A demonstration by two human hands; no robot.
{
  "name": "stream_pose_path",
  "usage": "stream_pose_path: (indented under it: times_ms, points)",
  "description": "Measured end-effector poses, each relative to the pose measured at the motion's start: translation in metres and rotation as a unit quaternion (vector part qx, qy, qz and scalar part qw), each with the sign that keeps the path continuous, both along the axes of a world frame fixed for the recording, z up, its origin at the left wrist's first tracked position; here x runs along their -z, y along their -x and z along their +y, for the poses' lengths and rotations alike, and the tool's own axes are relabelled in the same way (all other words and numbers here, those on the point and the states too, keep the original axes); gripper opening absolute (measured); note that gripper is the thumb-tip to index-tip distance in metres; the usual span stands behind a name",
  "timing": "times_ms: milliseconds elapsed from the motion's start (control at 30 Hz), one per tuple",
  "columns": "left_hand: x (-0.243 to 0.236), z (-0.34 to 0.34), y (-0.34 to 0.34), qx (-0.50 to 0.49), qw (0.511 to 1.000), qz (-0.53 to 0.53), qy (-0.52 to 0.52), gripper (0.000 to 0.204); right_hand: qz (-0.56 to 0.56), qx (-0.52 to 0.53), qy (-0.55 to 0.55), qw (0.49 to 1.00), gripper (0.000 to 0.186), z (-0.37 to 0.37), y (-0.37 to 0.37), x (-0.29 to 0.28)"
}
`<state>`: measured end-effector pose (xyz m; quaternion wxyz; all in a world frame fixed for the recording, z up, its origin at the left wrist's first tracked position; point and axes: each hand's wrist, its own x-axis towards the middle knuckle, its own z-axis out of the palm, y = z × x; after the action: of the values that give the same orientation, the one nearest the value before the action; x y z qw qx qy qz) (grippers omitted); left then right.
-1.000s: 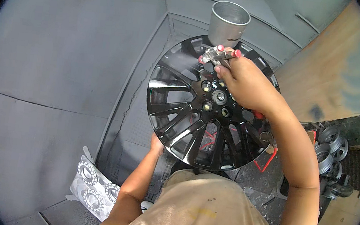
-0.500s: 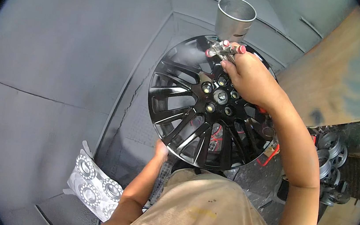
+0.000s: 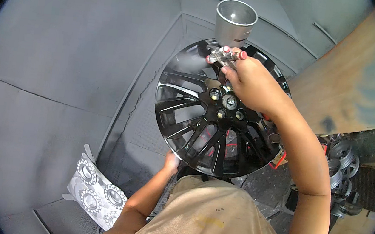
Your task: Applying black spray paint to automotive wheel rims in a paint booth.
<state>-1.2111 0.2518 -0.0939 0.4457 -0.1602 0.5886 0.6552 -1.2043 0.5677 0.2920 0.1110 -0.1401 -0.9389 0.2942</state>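
A glossy black multi-spoke car wheel [image 3: 189, 102] lies face up in front of me. My right hand [image 3: 252, 80] is wrapped round a metal spray gun [image 3: 224, 57] with red-ringed knobs, held over the wheel's far part. An open silver cup [image 3: 234, 27] stands upright on the gun. Pale mist spreads leftward from the gun across the far-left spokes. My left hand [image 3: 171, 162] grips the wheel's outer edge at the near left; its fingers are mostly hidden by the rim. Bolt holes ring the wheel's hub, some covered by my right hand.
Grey walls [image 3: 65, 57] enclose the left and far sides. A paint-stained tan panel [image 3: 353, 85] stands at the right. Several bare silver wheels [image 3: 342, 155] are stacked on the right. A printed white sheet [image 3: 95, 194] lies at lower left. Something red [image 3: 278, 160] shows beside the wheel.
The wheel has turned slightly counterclockwise, and my left hand has moved a little right and nearer with its edge. My right hand and the spray gun have shifted slightly left and nearer.
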Motion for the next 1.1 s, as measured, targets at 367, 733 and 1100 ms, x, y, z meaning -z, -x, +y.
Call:
stream_pose_path:
  times_ms: [367,733,1100]
  points:
    - [0.031,-0.016,-0.008,0.108,0.994,0.025,0.015,0.024,0.031,0.009,-0.05,0.998,0.024,0.024,-0.002,0.004]
    - [0.018,-0.018,-0.017,0.283,0.957,0.07,0.01,0.031,-0.021,0.011,-0.038,0.999,0.023,0.015,0.005,0.004]
    - [0.005,0.015,-0.041,0.189,0.978,0.084,-0.024,0.037,0.057,-0.008,-0.061,0.996,0.023,0.026,0.01,0.017]
